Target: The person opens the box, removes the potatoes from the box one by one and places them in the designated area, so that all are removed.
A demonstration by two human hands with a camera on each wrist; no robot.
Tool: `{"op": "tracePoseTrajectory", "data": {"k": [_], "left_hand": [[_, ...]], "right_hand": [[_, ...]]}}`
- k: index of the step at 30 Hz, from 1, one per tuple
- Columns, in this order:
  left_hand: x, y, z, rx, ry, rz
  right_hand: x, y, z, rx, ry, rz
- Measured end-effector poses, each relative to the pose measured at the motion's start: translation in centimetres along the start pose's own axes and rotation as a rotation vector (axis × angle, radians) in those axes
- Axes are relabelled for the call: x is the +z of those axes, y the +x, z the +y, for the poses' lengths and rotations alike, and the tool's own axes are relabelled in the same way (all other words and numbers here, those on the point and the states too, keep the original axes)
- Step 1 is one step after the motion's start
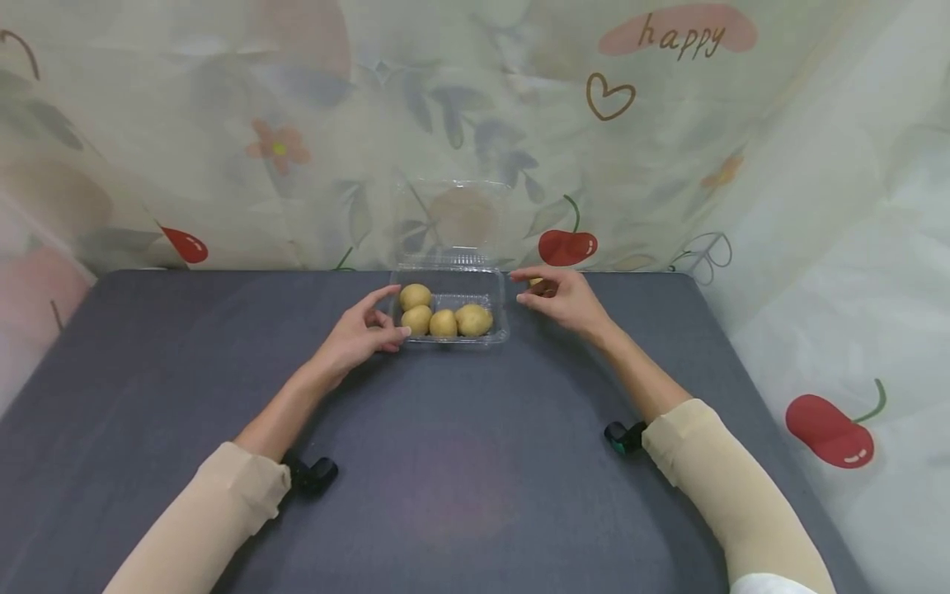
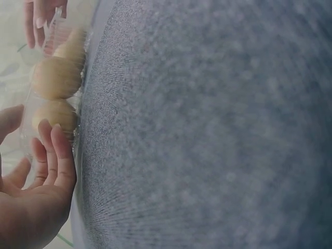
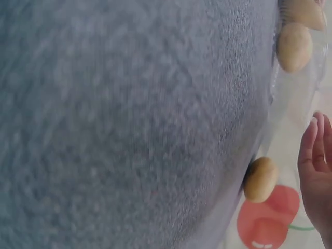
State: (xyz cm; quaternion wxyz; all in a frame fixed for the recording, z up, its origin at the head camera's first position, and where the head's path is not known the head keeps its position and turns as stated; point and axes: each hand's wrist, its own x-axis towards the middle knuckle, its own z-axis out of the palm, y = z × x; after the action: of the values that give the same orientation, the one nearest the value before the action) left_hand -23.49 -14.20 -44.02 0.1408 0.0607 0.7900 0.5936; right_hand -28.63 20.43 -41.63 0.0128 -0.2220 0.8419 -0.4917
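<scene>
Four potatoes point(image 1: 444, 324) are in the clear box point(image 1: 469, 288) beside the spread left fingers point(image 1: 382, 294) that grip nothing, so most are in, and one potato point(image 3: 261, 180) is left out on the desk point(image 1: 445, 462), just under the parted right fingers point(image 1: 536, 273), which hold nothing.

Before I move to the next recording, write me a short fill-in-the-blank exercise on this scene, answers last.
The clear container holds ____ potatoes.
Another potato lies outside it, near the person's ____ hand.
The printed cloth bears the word ____.

Answers: four; right; happy.
</scene>
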Motion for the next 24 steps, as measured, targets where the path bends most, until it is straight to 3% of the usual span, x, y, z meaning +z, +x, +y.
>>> {"op": "tracePoseTrajectory", "data": {"k": [7,12,16,24], "left_hand": [[0.0,0.1,-0.1,0.007,-0.001,-0.002],[0.0,0.1,-0.2,0.010,-0.008,-0.003],[0.0,0.1,-0.2,0.007,-0.027,-0.006],[0.1,0.1,-0.2,0.008,-0.039,-0.007]], "right_hand": [[0.7,-0.8,-3.7,-0.031,-0.008,-0.053],[1.5,-1.0,-4.6,-0.071,-0.058,-0.064],[2.2,-0.7,-4.1,-0.084,-0.049,-0.073],[3.5,0.7,-1.0,-0.051,-0.076,-0.103]]}}
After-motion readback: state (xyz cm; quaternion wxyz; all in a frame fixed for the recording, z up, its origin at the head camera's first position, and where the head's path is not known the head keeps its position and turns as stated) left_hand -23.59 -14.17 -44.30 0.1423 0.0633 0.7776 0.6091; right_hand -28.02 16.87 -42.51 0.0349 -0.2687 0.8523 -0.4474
